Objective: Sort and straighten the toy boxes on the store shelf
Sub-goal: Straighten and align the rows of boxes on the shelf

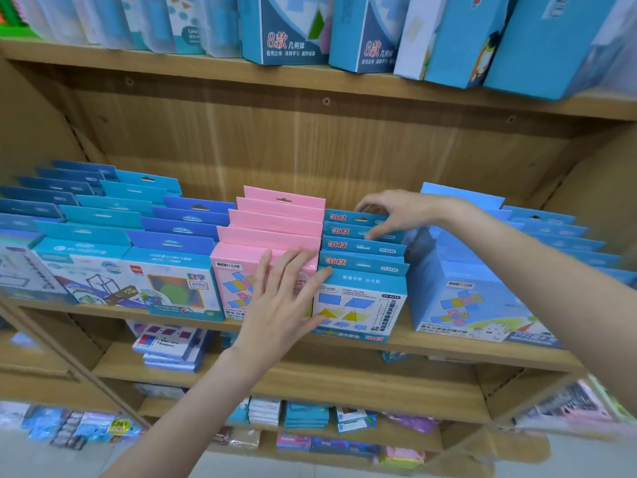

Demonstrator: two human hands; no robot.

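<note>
Nearest us, our left hand (283,298) lay flat and open, fingers spread, pressing on the fronts of the first pink box (241,288) and the first blue magnetic-shapes box (362,305), bridging the seam between their two rows on the wooden shelf (448,350). Further back, our right hand (389,212) reached over the same blue row, its fingers curled loosely onto the hang-tabs of the rear boxes (348,220), touching them without closing round any. Beside it stood a taller light-blue row (462,288). Above, large blue boxes (289,29) lined the upper shelf.
</note>
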